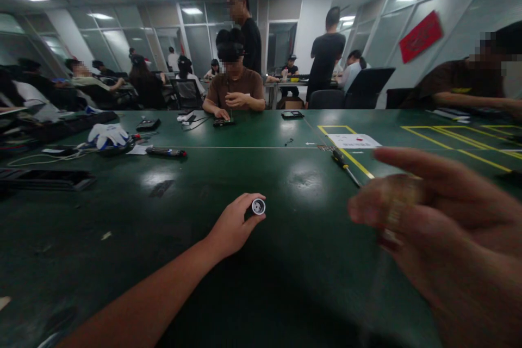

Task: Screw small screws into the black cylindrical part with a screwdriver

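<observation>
My left hand (236,225) grips a small white cylinder (258,206) over the middle of the table. Its round open end faces me, with small dark spots inside. Close to the camera on the right, my right hand (444,228) is closed around a screwdriver with a see-through yellowish handle (402,201). The thin shaft points downward and is smeared by motion. My two hands are well apart. Beyond my right hand lies a second screwdriver (340,160), black and yellow, flat on the green table (285,261).
White-and-blue gloves (108,136), a dark pen-shaped tool (166,152) and a black tray (47,178) lie at the left. A paper sheet (354,141) rests near yellow tape (359,164). Across the table a person (234,87) handles a small dark device (224,122).
</observation>
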The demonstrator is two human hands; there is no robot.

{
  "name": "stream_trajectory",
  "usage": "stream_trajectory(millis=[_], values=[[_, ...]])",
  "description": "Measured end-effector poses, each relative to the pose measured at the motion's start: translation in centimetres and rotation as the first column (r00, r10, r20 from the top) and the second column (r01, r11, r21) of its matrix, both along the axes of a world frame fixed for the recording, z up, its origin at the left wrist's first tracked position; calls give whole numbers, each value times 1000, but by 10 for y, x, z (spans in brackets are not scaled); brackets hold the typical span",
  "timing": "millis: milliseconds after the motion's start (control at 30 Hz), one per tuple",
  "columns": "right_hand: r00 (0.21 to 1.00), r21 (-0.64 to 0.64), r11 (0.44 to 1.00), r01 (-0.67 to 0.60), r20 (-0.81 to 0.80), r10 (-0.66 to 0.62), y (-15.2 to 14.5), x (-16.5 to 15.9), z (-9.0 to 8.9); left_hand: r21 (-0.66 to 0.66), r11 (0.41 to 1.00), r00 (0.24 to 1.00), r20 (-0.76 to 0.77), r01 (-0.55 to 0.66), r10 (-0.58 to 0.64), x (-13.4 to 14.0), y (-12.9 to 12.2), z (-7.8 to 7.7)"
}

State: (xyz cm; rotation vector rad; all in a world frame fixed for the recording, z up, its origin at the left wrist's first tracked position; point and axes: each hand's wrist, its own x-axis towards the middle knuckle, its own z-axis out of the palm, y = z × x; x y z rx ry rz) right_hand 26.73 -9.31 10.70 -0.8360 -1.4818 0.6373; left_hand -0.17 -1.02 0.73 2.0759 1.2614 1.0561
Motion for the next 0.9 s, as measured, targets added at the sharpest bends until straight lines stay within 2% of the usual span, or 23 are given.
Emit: stream_trajectory(millis=[67,167,367,567,700,900], values=[[999,-102,994,-24,27,27,31,-26,12,-11,1000,1000,4,12,-12,0,0,-1],[998,-207,978,14,62,-1,56,-51,7,-37,999,1000,3,17,-17,-1,0,0],[994,-113,993,43,100,-31,53,-61,-20,-58,998,1000,17,24,-23,0,-1,3],[983,-118,993,12,182,9,60,-64,-39,-55,998,1000,18,16,-15,0,-2,3],[988,-141,990,-5,154,27,62,-63,-43,-42,999,999,13,32,-31,0,-2,5],[984,-146,989,7,177,19,61,-64,-39,-41,999,1000,13,28,-27,0,-3,5]])
